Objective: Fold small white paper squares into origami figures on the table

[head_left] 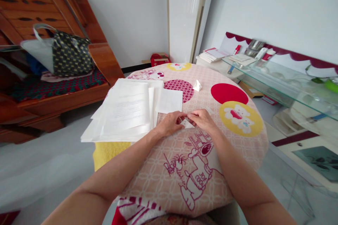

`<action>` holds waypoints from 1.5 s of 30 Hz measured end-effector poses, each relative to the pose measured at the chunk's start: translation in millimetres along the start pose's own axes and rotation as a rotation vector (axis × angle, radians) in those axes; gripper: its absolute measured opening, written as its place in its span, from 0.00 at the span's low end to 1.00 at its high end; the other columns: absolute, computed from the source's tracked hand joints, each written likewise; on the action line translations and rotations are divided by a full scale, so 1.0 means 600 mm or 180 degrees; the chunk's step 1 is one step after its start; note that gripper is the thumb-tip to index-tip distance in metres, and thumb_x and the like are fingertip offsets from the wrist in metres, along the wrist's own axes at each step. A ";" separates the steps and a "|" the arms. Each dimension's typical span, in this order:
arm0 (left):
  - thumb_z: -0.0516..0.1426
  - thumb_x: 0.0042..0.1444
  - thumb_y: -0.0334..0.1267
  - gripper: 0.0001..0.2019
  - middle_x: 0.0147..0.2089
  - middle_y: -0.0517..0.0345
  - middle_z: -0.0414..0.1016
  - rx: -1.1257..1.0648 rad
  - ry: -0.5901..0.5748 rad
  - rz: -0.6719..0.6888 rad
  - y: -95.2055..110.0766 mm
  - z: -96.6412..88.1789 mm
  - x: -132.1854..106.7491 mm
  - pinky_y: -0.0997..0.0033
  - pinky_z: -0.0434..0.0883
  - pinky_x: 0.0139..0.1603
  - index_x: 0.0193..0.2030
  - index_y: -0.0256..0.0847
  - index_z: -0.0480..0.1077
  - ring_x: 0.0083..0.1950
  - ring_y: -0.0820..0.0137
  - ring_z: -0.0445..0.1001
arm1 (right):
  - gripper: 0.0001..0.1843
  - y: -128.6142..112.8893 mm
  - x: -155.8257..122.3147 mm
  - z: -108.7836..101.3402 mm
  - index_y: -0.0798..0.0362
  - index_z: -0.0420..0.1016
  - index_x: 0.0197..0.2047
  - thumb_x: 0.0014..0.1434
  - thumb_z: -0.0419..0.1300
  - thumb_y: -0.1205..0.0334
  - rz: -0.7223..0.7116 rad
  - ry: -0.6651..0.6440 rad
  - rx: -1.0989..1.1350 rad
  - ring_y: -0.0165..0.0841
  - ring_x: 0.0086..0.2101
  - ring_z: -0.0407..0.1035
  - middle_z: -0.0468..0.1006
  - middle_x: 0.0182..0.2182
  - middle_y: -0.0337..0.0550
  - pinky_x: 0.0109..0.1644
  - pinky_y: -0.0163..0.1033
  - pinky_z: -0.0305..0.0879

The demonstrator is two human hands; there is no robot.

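Both of my hands meet over the middle of the table around a small folded piece of white paper (pixel 187 123). My left hand (pixel 170 123) curls its fingers against the paper's left and upper side. Opposite it, my right hand (pixel 202 119) pinches the upper right part, its fingertips close to the left ones. A few dark marks show on the paper. Beyond the hands stands a small folded white paper shape (pixel 197 85). Left of them lies a cut sheet of paper (pixel 170 100), beside a stack of printed sheets (pixel 126 109).
A patterned cloth covers the round table (pixel 237 151). To the right is a glass shelf (pixel 285 91) with cups and papers. A wooden bench (pixel 97 59) at left carries a dotted bag (pixel 71 54). A white air conditioner (pixel 183 21) stands in the far corner.
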State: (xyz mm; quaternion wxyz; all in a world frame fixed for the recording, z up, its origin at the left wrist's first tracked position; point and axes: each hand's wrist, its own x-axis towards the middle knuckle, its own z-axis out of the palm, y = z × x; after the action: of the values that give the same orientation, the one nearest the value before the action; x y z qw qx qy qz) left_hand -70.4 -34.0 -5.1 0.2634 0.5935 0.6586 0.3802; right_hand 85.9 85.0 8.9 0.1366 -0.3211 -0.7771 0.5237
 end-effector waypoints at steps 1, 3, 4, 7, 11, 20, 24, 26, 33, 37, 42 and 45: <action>0.63 0.46 0.28 0.24 0.34 0.61 0.73 -0.0228 0.0011 -0.0003 -0.001 -0.001 0.001 0.72 0.65 0.35 0.52 0.41 0.77 0.32 0.73 0.68 | 0.13 0.002 0.001 0.001 0.56 0.76 0.26 0.59 0.60 0.59 0.0036 0.0019 0.0084 0.28 0.21 0.69 0.78 0.22 0.42 0.21 0.31 0.61; 0.63 0.48 0.31 0.21 0.32 0.61 0.72 -0.0788 0.0071 -0.0039 -0.002 -0.004 0.002 0.74 0.64 0.34 0.51 0.39 0.77 0.32 0.74 0.68 | 0.15 0.007 0.003 0.003 0.56 0.76 0.28 0.60 0.59 0.55 0.0062 0.0117 0.0288 0.28 0.20 0.69 0.78 0.22 0.42 0.20 0.30 0.60; 0.63 0.49 0.32 0.20 0.32 0.61 0.72 -0.1086 0.0121 -0.0088 -0.003 -0.006 0.003 0.74 0.64 0.32 0.51 0.37 0.77 0.31 0.75 0.68 | 0.16 0.009 0.004 0.003 0.56 0.76 0.28 0.60 0.59 0.53 0.0032 0.0202 0.0397 0.28 0.20 0.69 0.78 0.22 0.43 0.19 0.30 0.60; 0.65 0.50 0.37 0.19 0.30 0.61 0.72 -0.1929 0.0379 -0.0340 -0.004 -0.015 0.005 0.76 0.61 0.29 0.50 0.35 0.77 0.27 0.78 0.66 | 0.20 0.009 0.006 0.005 0.57 0.76 0.30 0.59 0.60 0.46 -0.0150 0.0465 0.0697 0.29 0.20 0.71 0.78 0.23 0.44 0.18 0.30 0.60; 0.69 0.47 0.40 0.21 0.33 0.59 0.76 -0.2864 0.0745 -0.0614 -0.001 -0.024 0.005 0.75 0.68 0.34 0.48 0.35 0.77 0.31 0.76 0.71 | 0.25 -0.002 0.002 0.007 0.57 0.76 0.31 0.55 0.63 0.39 -0.0160 0.0455 0.1158 0.30 0.20 0.72 0.79 0.23 0.46 0.19 0.31 0.64; 0.71 0.45 0.40 0.16 0.32 0.57 0.78 -0.3240 0.0731 -0.0667 0.004 -0.020 0.004 0.76 0.69 0.30 0.38 0.35 0.76 0.29 0.75 0.72 | 0.26 -0.014 -0.005 0.020 0.57 0.77 0.32 0.50 0.68 0.38 -0.0345 0.0056 0.1364 0.32 0.23 0.74 0.80 0.25 0.45 0.27 0.36 0.72; 0.71 0.44 0.40 0.16 0.31 0.57 0.78 -0.3272 0.0670 -0.0707 0.003 -0.018 0.005 0.76 0.70 0.30 0.37 0.34 0.76 0.28 0.75 0.73 | 0.25 -0.015 -0.006 0.023 0.58 0.79 0.35 0.51 0.68 0.40 -0.0405 -0.0023 0.1406 0.32 0.23 0.75 0.80 0.26 0.44 0.27 0.36 0.73; 0.71 0.43 0.40 0.17 0.31 0.56 0.78 -0.3325 0.0639 -0.0748 0.002 -0.018 0.006 0.76 0.70 0.30 0.37 0.34 0.76 0.28 0.75 0.73 | 0.25 -0.015 -0.006 0.024 0.58 0.79 0.35 0.52 0.68 0.41 -0.0417 -0.0056 0.1450 0.32 0.23 0.75 0.80 0.26 0.44 0.27 0.36 0.73; 0.72 0.43 0.39 0.17 0.31 0.56 0.78 -0.3523 0.0507 -0.0813 0.000 -0.018 0.005 0.77 0.72 0.30 0.37 0.34 0.75 0.29 0.74 0.75 | 0.25 -0.016 -0.006 0.026 0.57 0.78 0.36 0.52 0.67 0.40 -0.0408 -0.0149 0.1490 0.33 0.25 0.76 0.81 0.27 0.46 0.29 0.38 0.75; 0.72 0.43 0.37 0.16 0.31 0.56 0.78 -0.3670 0.0421 -0.0839 0.001 -0.018 0.005 0.76 0.73 0.32 0.36 0.34 0.75 0.30 0.73 0.76 | 0.25 -0.019 -0.008 0.028 0.57 0.77 0.36 0.52 0.66 0.40 -0.0445 -0.0172 0.1535 0.34 0.25 0.76 0.81 0.27 0.46 0.29 0.38 0.75; 0.71 0.45 0.34 0.13 0.32 0.56 0.78 -0.3815 0.0378 -0.0883 0.004 -0.019 0.005 0.75 0.74 0.35 0.35 0.34 0.75 0.32 0.73 0.77 | 0.25 -0.021 -0.008 0.031 0.55 0.77 0.36 0.52 0.65 0.38 -0.0431 -0.0124 0.1515 0.33 0.25 0.76 0.81 0.26 0.44 0.29 0.38 0.75; 0.70 0.46 0.32 0.11 0.33 0.55 0.79 -0.3868 0.0367 -0.0909 0.005 -0.019 0.004 0.75 0.75 0.37 0.35 0.33 0.75 0.33 0.73 0.77 | 0.25 -0.018 -0.007 0.032 0.55 0.77 0.36 0.52 0.65 0.39 -0.0438 -0.0104 0.1513 0.34 0.25 0.76 0.80 0.26 0.44 0.28 0.38 0.75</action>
State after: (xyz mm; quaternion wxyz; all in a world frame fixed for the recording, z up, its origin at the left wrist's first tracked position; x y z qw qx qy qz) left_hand -78.3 -33.6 4.1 0.5661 0.2224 0.4107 0.6792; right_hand 74.5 65.7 11.2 0.2311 -0.2178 -0.6542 0.6864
